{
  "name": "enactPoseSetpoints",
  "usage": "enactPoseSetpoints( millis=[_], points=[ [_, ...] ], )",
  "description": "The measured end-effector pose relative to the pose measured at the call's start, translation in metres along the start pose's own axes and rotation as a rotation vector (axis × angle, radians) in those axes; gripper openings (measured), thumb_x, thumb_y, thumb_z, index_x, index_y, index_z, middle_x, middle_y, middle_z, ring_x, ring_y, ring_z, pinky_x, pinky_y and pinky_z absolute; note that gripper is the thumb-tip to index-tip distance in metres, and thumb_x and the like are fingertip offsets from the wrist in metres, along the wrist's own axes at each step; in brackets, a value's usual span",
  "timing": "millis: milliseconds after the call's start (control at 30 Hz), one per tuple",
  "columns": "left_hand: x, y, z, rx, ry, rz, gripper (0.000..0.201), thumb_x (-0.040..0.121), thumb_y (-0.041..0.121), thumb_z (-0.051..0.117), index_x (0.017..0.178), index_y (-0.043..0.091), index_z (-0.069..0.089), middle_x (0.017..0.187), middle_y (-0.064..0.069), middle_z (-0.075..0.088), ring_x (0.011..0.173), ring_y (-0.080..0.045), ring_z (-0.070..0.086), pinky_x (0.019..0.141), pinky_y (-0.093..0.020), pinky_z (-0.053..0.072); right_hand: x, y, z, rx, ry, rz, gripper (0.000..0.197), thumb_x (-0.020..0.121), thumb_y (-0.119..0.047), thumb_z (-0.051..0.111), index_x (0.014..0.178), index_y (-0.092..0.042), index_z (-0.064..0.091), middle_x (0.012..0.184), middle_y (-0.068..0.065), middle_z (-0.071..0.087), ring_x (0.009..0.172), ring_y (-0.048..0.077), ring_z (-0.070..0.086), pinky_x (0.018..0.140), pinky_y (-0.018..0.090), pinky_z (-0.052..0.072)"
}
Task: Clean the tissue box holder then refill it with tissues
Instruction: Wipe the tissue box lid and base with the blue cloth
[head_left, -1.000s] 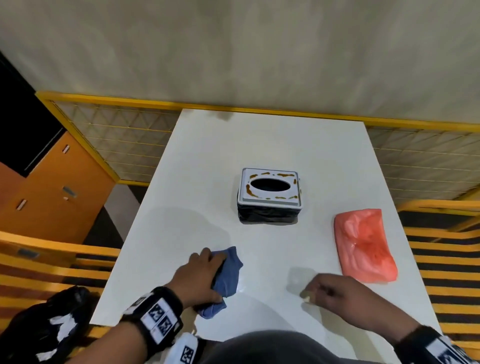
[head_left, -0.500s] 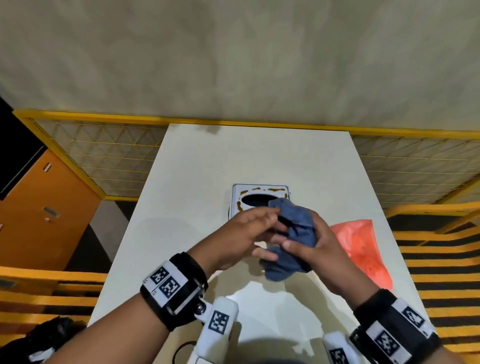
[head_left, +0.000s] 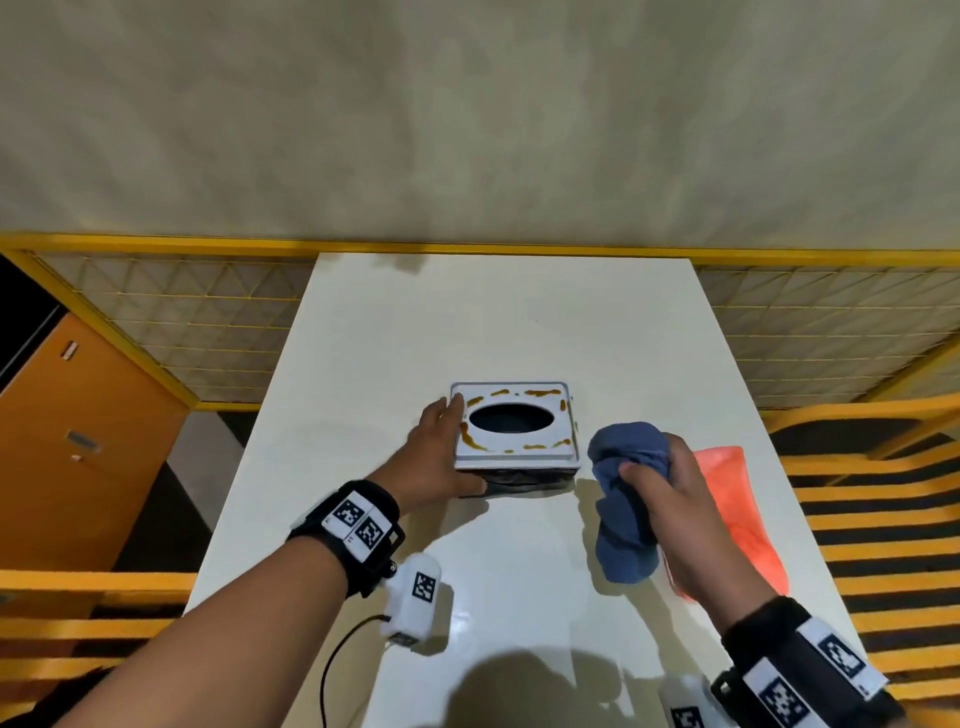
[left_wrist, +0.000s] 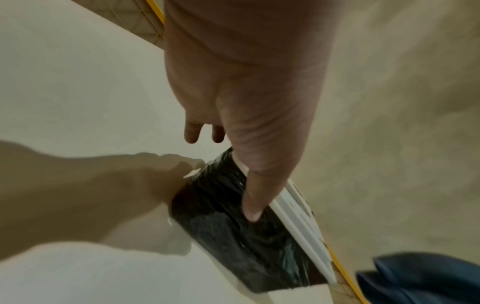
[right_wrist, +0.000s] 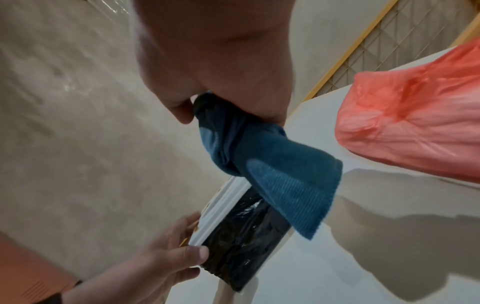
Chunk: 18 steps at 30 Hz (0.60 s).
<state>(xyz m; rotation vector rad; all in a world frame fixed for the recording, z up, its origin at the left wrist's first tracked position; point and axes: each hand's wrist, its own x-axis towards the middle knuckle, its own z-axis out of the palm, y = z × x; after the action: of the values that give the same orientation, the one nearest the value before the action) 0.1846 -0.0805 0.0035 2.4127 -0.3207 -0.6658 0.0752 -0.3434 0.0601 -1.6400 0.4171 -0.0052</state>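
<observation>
1. The tissue box holder (head_left: 515, 435) stands in the middle of the head view, on the white table (head_left: 498, 322). It has a white lid with an oval opening and a dark, shiny body.
2. Brown smears lie around the opening of the lid – along its upper edge, lower edge and left side.
3. The left hand (head_left: 439, 457) holds the holder at its left side: the thumb presses on the dark front wall, the other fingers reach along the left edge of the lid.
4. The right hand (head_left: 670, 499) is closed around a blue cloth (head_left: 626, 499), just right of the holder and above the table – one end of the cloth hangs down freely.
5. A pink plastic pack (head_left: 737, 514) lies on the table at the right of the frame, partly hidden behind the right hand.
</observation>
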Motion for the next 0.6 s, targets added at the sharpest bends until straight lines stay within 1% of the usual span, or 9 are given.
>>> enactPoseSetpoints(
  millis=[100,167,233,300,367,400,467,533,600],
  points=[
    [-0.010,0.001,0.016,-0.081,0.134,0.022,0.108,0.077,0.036,0.080,0.158,0.023,0.010,0.147,-0.006,0.029,0.137,-0.027,0.036,0.108,-0.036,0.042,0.003,0.001,0.004,-0.009,-0.172,0.039,0.045,0.075,-0.018,0.049,0.116,-0.037,0.050,0.104,-0.004,0.063,0.092,0.012,0.062,0.077,0.032,0.049],
    [-0.020,0.004,0.027,-0.077,0.201,0.040,0.095,0.075,0.038,0.080,0.152,0.026,0.025,0.132,-0.003,0.039,0.128,-0.025,0.042,0.102,-0.037,0.046,0.003,0.005,0.010,-0.073,-0.206,-0.028,0.052,0.080,-0.009,0.052,0.123,-0.038,0.046,0.109,-0.009,0.062,0.098,0.006,0.061,0.083,0.029,0.049],
    [-0.030,0.007,0.033,-0.050,0.249,0.034,0.088,0.071,0.044,0.083,0.143,0.024,0.037,0.121,0.001,0.041,0.123,-0.023,0.041,0.098,-0.034,0.042,0.003,0.007,0.015,-0.177,-0.158,-0.125,0.052,0.086,-0.003,0.061,0.126,-0.033,0.045,0.112,-0.016,0.060,0.102,-0.003,0.059,0.086,0.021,0.048],
    [-0.033,0.010,0.029,0.029,0.295,0.025,0.097,0.065,0.053,0.086,0.141,0.016,0.039,0.122,-0.001,0.039,0.126,-0.027,0.038,0.101,-0.033,0.035,0.001,0.008,0.019,-0.311,-0.103,-0.234,0.038,0.085,-0.009,0.069,0.110,-0.034,0.054,0.100,-0.016,0.064,0.093,-0.003,0.061,0.077,0.014,0.047],
    [-0.024,0.011,0.019,0.106,0.259,0.038,0.125,0.058,0.062,0.085,0.153,0.010,0.023,0.147,-0.012,0.031,0.145,-0.034,0.022,0.117,-0.044,0.026,-0.002,0.006,0.022,-0.418,-0.067,-0.347,0.019,0.083,-0.013,0.072,0.088,-0.026,0.059,0.085,-0.010,0.062,0.083,0.005,0.059,0.068,0.016,0.044],
    [-0.017,0.011,0.013,0.120,0.198,0.033,0.138,0.058,0.065,0.085,0.159,0.011,0.007,0.162,-0.011,0.013,0.153,-0.035,0.005,0.123,-0.050,0.017,-0.004,0.005,0.023,-0.438,-0.046,-0.385,0.017,0.082,-0.013,0.072,0.080,-0.020,0.057,0.082,-0.010,0.058,0.083,0.007,0.056,0.068,0.018,0.041],
    [-0.005,0.010,0.003,0.130,0.047,0.023,0.148,0.063,0.064,0.086,0.158,0.017,-0.018,0.167,-0.002,-0.019,0.154,-0.028,-0.020,0.126,-0.053,0.006,-0.006,0.007,0.025,-0.402,0.002,-0.406,0.020,0.083,-0.012,0.070,0.074,-0.019,0.054,0.086,-0.012,0.053,0.090,0.005,0.052,0.070,0.016,0.036],
    [0.004,0.008,0.000,0.123,-0.025,0.031,0.148,0.066,0.060,0.087,0.157,0.018,-0.022,0.166,0.000,-0.025,0.153,-0.023,-0.022,0.126,-0.048,0.006,-0.004,0.008,0.025,-0.322,0.029,-0.361,0.018,0.081,-0.016,0.067,0.086,-0.029,0.055,0.105,-0.011,0.052,0.102,-0.002,0.051,0.079,0.017,0.039],
    [0.007,0.005,0.001,0.106,-0.016,0.039,0.145,0.067,0.055,0.088,0.158,0.016,-0.017,0.167,0.000,-0.021,0.155,-0.022,-0.015,0.126,-0.043,0.009,-0.005,0.009,0.026,-0.205,0.005,-0.303,0.035,0.083,-0.014,0.065,0.110,-0.032,0.054,0.122,-0.016,0.055,0.112,-0.003,0.053,0.092,0.026,0.045]
  ],
)
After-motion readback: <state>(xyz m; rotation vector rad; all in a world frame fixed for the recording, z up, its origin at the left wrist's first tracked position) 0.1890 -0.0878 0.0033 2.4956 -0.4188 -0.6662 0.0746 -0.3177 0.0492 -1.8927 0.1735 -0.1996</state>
